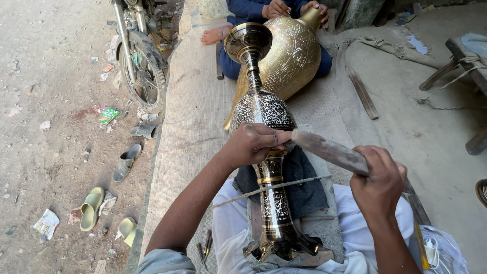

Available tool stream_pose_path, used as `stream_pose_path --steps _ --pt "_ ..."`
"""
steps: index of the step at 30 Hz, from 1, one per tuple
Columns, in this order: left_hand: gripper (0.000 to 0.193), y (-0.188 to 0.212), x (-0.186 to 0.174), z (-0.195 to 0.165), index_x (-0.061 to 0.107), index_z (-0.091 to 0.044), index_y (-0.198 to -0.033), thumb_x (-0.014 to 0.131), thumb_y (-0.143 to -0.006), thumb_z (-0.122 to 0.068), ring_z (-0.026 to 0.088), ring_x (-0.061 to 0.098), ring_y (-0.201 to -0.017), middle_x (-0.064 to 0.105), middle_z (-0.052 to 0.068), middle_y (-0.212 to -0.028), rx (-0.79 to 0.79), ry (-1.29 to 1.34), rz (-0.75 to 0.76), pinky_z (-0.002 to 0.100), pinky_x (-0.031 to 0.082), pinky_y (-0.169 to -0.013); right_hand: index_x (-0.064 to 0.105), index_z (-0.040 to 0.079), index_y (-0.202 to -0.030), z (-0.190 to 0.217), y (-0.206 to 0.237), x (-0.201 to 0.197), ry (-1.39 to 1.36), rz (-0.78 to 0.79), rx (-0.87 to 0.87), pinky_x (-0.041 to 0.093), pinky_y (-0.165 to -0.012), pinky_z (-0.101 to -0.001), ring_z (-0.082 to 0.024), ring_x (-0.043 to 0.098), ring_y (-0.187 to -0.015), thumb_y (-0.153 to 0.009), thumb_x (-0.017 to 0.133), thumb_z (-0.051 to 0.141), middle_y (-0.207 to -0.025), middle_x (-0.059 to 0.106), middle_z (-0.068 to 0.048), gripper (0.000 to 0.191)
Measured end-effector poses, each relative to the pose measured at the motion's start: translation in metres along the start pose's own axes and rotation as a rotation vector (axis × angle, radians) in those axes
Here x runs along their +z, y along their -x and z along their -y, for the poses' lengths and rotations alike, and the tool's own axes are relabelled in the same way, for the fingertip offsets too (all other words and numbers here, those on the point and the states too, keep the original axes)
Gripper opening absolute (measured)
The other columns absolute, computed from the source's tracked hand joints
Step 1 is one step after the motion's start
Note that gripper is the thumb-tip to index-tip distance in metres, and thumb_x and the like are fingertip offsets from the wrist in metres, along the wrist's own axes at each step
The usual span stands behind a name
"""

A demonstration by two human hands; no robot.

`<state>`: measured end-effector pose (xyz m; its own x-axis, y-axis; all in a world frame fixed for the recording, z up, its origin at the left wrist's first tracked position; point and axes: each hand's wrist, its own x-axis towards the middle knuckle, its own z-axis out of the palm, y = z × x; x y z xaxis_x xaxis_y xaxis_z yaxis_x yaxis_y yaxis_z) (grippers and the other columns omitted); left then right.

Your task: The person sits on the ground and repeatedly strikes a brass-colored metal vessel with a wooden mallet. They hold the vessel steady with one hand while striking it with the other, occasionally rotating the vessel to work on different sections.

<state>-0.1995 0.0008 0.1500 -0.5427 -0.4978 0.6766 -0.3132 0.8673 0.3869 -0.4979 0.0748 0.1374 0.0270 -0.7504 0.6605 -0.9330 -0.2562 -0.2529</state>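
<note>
- Gripping hard, my right hand is clenched around the near end of a long dark wooden tool, whose far end reaches the engraved vase.
- My left hand is closed over the engraved vase where the bulb narrows to the stem, fingers wrapped across the metal – thumb side just beside the tool's tip.
- I see the engraved vase – black with silver and gold patterning – lying lengthwise over my lap, flared foot nearest me, open mouth pointing away.
- Under the vase's stem lies a dark cloth, and a thin cord crosses the stem just above it.
- Beyond the vase's mouth, a large golden vase leans in the lap of another person in blue clothing; that person's hands rest at its neck.
- Left of the vase, a woven mat covers the ground; small metal tools lie on it near the vase's foot.
- Farther left of the vase, past the mat's edge, sandals are scattered on bare dirt, and a motorcycle wheel stands near them.
- Right of the vase, a flat wooden stick lies on the ground, well apart from it.
</note>
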Motion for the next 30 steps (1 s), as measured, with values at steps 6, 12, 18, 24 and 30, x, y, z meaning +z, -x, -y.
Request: stream_pose_path --steps 6,12,18,24,30 --pt "0.061 0.0 0.0 0.004 0.067 -0.029 -0.136 0.074 -0.084 0.001 0.014 0.074 -0.077 0.077 -0.002 -0.089 -0.033 -0.015 0.039 0.031 0.062 -0.074 0.073 0.008 -0.105 0.0 0.004 -0.002 -0.002 -0.046 -0.053 0.051 -0.081 -0.0463 -0.031 0.074 -0.09 -0.067 0.073 -0.008 -0.103 0.073 -0.009 0.041" --pt "0.06 0.001 0.0 0.007 0.067 -0.027 -0.136 0.07 -0.084 0.003 0.016 0.077 -0.082 0.079 -0.001 -0.095 -0.008 0.026 0.041 0.031 0.063 -0.079 0.07 0.004 -0.111 -0.005 0.007 -0.001 -0.171 0.019 0.077 0.053 -0.085 -0.039 -0.032 0.072 -0.095 -0.077 0.072 -0.008 -0.106 0.071 -0.014 0.037" --pt "0.06 0.0 -0.002 0.009 0.068 -0.025 -0.134 0.072 -0.081 0.003 0.017 0.077 -0.084 0.079 0.0 -0.101 0.005 0.037 0.055 0.031 0.063 -0.081 0.065 0.004 -0.116 -0.009 0.014 0.008 -0.419 -0.05 0.142 0.054 -0.085 -0.0356 -0.029 0.071 -0.099 -0.087 0.078 0.0 -0.108 0.068 -0.013 0.032" --pt "0.06 -0.001 -0.003 0.008 0.07 -0.022 -0.131 0.073 -0.078 0.004 0.018 0.077 -0.085 0.079 0.002 -0.102 -0.016 0.072 0.076 0.031 0.063 -0.08 0.067 0.008 -0.12 -0.005 0.015 0.013 -0.726 -0.077 0.365 0.056 -0.088 -0.0341 -0.026 0.07 -0.099 -0.091 0.076 0.004 -0.105 0.071 -0.009 0.031" --pt "0.056 -0.005 -0.004 0.007 0.071 -0.023 -0.13 0.075 -0.08 0.002 0.017 0.077 -0.081 0.079 0.001 -0.095 -0.03 0.06 0.073 0.031 0.062 -0.076 0.066 0.01 -0.119 -0.003 0.015 0.011 -0.828 -0.073 0.417 0.055 -0.086 -0.0346 -0.019 0.069 -0.095 -0.09 0.075 -0.002 -0.103 0.07 -0.006 0.032"
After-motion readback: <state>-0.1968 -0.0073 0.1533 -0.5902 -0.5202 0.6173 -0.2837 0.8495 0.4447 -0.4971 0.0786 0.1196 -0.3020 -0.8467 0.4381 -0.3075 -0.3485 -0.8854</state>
